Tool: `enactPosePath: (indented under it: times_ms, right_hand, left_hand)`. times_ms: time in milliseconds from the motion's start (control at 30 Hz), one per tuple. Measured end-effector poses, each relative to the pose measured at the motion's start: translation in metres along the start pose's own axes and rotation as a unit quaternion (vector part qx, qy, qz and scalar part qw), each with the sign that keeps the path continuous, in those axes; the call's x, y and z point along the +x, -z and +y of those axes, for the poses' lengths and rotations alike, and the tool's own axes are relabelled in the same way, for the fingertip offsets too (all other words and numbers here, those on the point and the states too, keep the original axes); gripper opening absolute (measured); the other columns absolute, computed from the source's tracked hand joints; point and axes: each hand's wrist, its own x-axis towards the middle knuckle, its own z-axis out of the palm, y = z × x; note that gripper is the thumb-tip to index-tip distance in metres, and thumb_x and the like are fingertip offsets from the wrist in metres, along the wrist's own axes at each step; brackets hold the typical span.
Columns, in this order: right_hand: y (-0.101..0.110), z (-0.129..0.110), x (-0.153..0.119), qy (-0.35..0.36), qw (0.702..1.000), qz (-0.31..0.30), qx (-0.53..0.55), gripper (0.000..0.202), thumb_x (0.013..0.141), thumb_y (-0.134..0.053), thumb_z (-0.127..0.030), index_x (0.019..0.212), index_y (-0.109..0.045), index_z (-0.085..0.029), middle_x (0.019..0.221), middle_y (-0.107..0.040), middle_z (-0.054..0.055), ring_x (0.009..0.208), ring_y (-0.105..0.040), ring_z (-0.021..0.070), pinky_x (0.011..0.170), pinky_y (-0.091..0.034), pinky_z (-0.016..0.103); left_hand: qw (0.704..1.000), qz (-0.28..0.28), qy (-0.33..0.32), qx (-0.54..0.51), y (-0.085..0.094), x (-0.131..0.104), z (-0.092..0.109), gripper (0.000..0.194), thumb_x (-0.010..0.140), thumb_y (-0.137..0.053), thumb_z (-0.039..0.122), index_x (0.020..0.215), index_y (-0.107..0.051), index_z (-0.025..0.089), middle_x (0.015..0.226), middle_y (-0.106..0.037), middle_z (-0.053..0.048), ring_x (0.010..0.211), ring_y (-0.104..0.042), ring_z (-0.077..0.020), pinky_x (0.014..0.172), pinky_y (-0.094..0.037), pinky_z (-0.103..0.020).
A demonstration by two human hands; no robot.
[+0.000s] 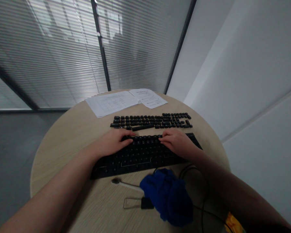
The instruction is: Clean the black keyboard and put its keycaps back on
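Observation:
A black keyboard point(138, 155) lies slightly aslant on the round table; most of its board shows without keycaps, and a row of keycaps point(145, 139) sits along its far edge. At the far left part of the keyboard is my left hand point(113, 140), its fingers over the far edge and its thumb on the near side of the row, closed on the keyboard. My right hand point(177, 142) is at the right end of that row, fingertips pinched on a keycap there, mostly hidden by the fingers. Beyond the keyboard, loose black keycaps point(150, 121) lie in rows.
Printed papers point(113, 102) lie at the far side of the wooden table point(63, 139). Nearer me are a crumpled blue cloth point(171, 197), a small brush point(127, 185), a wire-looped black tool point(146, 203) and a black cable point(203, 207). Blinds and a white wall stand beyond.

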Motion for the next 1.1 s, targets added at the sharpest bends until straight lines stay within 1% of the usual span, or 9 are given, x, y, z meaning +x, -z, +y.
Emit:
enactPosePath:
  times_ms: [233,367,500,600,700,833,933,1033,1100]
  right_hand:
    - [-0.005,-0.004,0.0,-0.017,0.999,-0.035,-0.02,0.02,0.099,-0.061,-0.022,0.099,-0.08,-0.02,0.094,-0.074,0.008,0.091,-0.066,0.0222,0.083,-0.051,0.034]
    - [-0.009,0.001,-0.001,-0.03,0.999,-0.029,0.03,0.019,0.099,-0.063,-0.024,0.102,-0.081,-0.021,0.097,-0.077,0.007,0.093,-0.069,0.0225,0.085,-0.053,0.034]
    - [-0.006,0.015,-0.004,-0.077,0.987,0.082,0.115,0.018,0.098,-0.064,-0.028,0.098,-0.081,-0.021,0.098,-0.078,0.007,0.092,-0.071,0.021,0.085,-0.054,0.033]
    - [-0.001,0.03,-0.007,-0.106,0.972,0.175,0.115,0.021,0.099,-0.063,-0.031,0.093,-0.08,-0.021,0.092,-0.076,0.008,0.084,-0.07,0.02,0.079,-0.054,0.033]
    - [0.002,0.039,-0.01,-0.058,0.978,0.169,0.111,0.021,0.099,-0.062,-0.031,0.093,-0.08,-0.022,0.089,-0.073,0.007,0.082,-0.068,0.0193,0.076,-0.054,0.033]
    - [-0.001,0.035,-0.01,0.056,0.988,0.088,0.11,0.022,0.101,-0.059,-0.027,0.103,-0.08,-0.022,0.095,-0.071,0.008,0.089,-0.067,0.0197,0.079,-0.054,0.034]
    - [-0.001,0.028,-0.009,0.09,0.991,0.049,0.088,0.02,0.1,-0.061,-0.026,0.103,-0.08,-0.022,0.097,-0.07,0.009,0.091,-0.066,0.0205,0.081,-0.054,0.036]
    - [0.006,0.035,-0.003,0.085,0.992,0.081,0.052,0.021,0.1,-0.059,-0.025,0.106,-0.079,-0.024,0.098,-0.07,0.009,0.091,-0.065,0.0209,0.083,-0.054,0.037]
    - [0.015,0.05,0.009,0.051,0.991,0.122,0.026,0.023,0.101,-0.058,-0.026,0.108,-0.079,-0.023,0.097,-0.071,0.009,0.09,-0.066,0.0212,0.081,-0.054,0.036]
  left_hand:
    - [1.0,0.002,-0.005,-0.002,-0.002,0.002,-0.003,0.041,0.095,-0.052,0.038,0.128,-0.072,0.023,0.129,-0.075,-0.007,0.117,-0.068,-0.0269,0.106,-0.048,-0.041]
    - [1.0,0.0,0.001,0.0,-0.002,0.001,-0.003,0.042,0.095,-0.052,0.039,0.128,-0.072,0.023,0.129,-0.074,-0.009,0.118,-0.068,-0.027,0.107,-0.047,-0.042]
    - [1.0,0.008,0.002,0.002,-0.002,0.001,-0.004,0.044,0.095,-0.052,0.039,0.13,-0.071,0.021,0.129,-0.075,-0.009,0.116,-0.069,-0.0267,0.105,-0.049,-0.041]
    - [1.0,0.013,-0.003,0.004,-0.001,0.001,-0.005,0.044,0.094,-0.053,0.039,0.129,-0.072,0.021,0.129,-0.074,-0.009,0.116,-0.069,-0.0271,0.105,-0.049,-0.041]
    - [1.0,0.016,-0.006,0.014,0.001,0.0,-0.004,0.044,0.094,-0.052,0.039,0.128,-0.072,0.02,0.129,-0.074,-0.01,0.118,-0.068,-0.0283,0.106,-0.048,-0.042]
    - [1.0,0.024,-0.002,0.018,0.005,-0.002,0.0,0.045,0.094,-0.051,0.04,0.128,-0.072,0.02,0.128,-0.075,-0.01,0.116,-0.069,-0.0288,0.104,-0.05,-0.043]
    - [0.999,0.034,-0.005,0.009,0.005,-0.004,0.001,0.045,0.093,-0.051,0.04,0.127,-0.072,0.02,0.128,-0.075,-0.009,0.115,-0.069,-0.0287,0.104,-0.05,-0.043]
    - [0.999,0.044,-0.007,0.0,0.004,-0.004,-0.002,0.043,0.093,-0.052,0.039,0.126,-0.073,0.021,0.126,-0.075,-0.01,0.114,-0.069,-0.0287,0.102,-0.051,-0.042]
    - [0.999,0.043,-0.004,-0.001,0.004,-0.004,-0.003,0.043,0.092,-0.053,0.039,0.125,-0.074,0.022,0.124,-0.076,-0.01,0.111,-0.07,-0.0284,0.099,-0.052,-0.041]
